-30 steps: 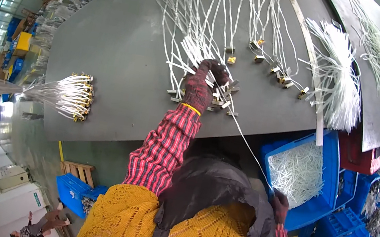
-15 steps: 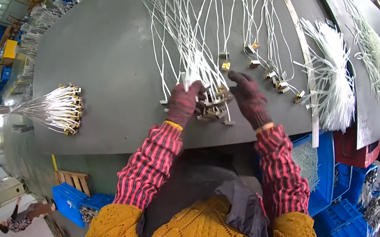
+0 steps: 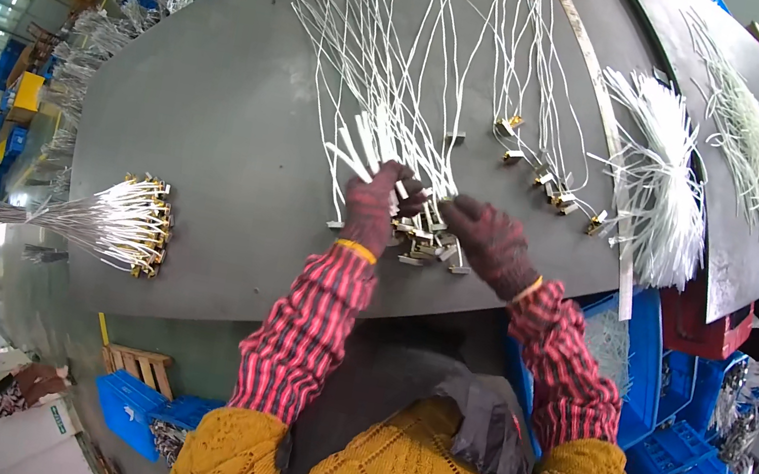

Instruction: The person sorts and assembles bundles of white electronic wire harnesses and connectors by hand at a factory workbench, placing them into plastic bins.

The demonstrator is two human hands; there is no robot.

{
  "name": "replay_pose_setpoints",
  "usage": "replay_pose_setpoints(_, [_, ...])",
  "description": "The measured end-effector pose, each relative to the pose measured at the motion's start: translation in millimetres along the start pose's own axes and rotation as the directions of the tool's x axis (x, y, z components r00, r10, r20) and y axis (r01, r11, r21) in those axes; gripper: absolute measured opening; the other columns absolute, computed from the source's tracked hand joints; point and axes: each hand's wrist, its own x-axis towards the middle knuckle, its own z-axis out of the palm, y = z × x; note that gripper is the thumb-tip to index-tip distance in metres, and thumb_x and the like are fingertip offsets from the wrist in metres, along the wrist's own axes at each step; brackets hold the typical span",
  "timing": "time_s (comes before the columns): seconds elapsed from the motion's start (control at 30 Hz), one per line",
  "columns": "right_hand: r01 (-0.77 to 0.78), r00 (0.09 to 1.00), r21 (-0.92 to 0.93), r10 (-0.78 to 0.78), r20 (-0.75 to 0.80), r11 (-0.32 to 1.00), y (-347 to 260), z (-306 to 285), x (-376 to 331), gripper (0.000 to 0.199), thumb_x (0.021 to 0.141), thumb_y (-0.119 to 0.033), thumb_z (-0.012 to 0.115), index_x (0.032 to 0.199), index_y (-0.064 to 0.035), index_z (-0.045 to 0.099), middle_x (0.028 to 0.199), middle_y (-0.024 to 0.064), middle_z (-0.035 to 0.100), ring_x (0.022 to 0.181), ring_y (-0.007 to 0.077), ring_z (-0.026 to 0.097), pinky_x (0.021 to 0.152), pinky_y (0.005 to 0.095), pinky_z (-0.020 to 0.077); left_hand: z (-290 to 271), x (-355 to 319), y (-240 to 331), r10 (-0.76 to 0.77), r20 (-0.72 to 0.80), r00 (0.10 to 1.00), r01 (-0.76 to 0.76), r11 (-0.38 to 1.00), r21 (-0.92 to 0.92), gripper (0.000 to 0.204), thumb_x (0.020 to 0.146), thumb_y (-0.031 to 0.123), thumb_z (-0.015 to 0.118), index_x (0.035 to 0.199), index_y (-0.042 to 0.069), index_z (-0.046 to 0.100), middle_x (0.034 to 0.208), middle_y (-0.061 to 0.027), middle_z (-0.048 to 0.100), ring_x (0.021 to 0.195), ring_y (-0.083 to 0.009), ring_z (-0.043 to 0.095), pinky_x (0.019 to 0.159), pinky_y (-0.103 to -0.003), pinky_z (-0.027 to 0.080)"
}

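Observation:
Both hands wear dark red gloves over a grey table [image 3: 220, 107]. My left hand [image 3: 372, 207] pinches a bunch of white wires [image 3: 376, 84] near their small metal connector ends [image 3: 424, 243], which lie in a cluster at the table's near edge. My right hand [image 3: 490, 243] rests just right of that cluster, fingers curled toward the connectors and touching them. The wires fan away from me across the table.
A finished bundle of wires with brass ends [image 3: 113, 221] lies at the left. More wires with connectors [image 3: 534, 168] and loose white wire bunches [image 3: 660, 200] lie right. Blue bins [image 3: 653, 356] stand below the table edge; a person [image 3: 7, 390] sits on the floor lower left.
My right hand came up from the blue bin at the right and now sits at the connector cluster beside my left hand. The left hand stayed on the wires.

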Motion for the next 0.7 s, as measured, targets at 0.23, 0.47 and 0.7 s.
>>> replay_pose_setpoints(0.23, [-0.385,0.911,0.523,0.404,0.083,0.761,-62,-30,-123,0.028,0.084,-0.012,0.068,0.112,-0.0109,0.065,0.102,0.0099,0.066,0.088,0.0281,0.065,0.075,0.0358,0.0530,98,3,-64,-0.207,-0.286,0.936,0.166,0.973,-0.161,0.018,0.087,0.018,0.062,0.072,0.008,0.057,0.056,-0.0004,0.051,0.041,-0.0113,0.044,0.037,-0.026,0.034])
replay_pose_setpoints(0.47, [-0.557,0.139,0.786,0.903,0.406,-0.267,-62,-64,-373,0.026,0.085,-0.011,0.067,0.110,-0.0043,0.067,0.084,-0.0001,0.064,0.065,0.0075,0.054,0.057,0.0228,0.0436,80,5,-67,-0.037,-0.147,0.988,-0.004,0.963,-0.268,0.016,0.091,0.022,0.066,0.085,0.007,0.063,0.069,-0.0041,0.063,0.057,-0.0179,0.061,0.049,-0.030,0.049])
replay_pose_setpoints(0.7, [-0.479,-0.127,0.804,0.934,0.333,-0.352,-62,-44,-555,0.021,0.085,-0.013,0.066,0.105,-0.0050,0.071,0.080,0.0044,0.067,0.050,0.0108,0.051,0.043,0.0253,0.0399,75,6,-67,0.076,0.027,0.997,-0.056,0.895,-0.442,0.021,0.094,0.025,0.067,0.095,0.005,0.067,0.082,-0.0096,0.071,0.068,-0.0231,0.069,0.063,-0.034,0.060])
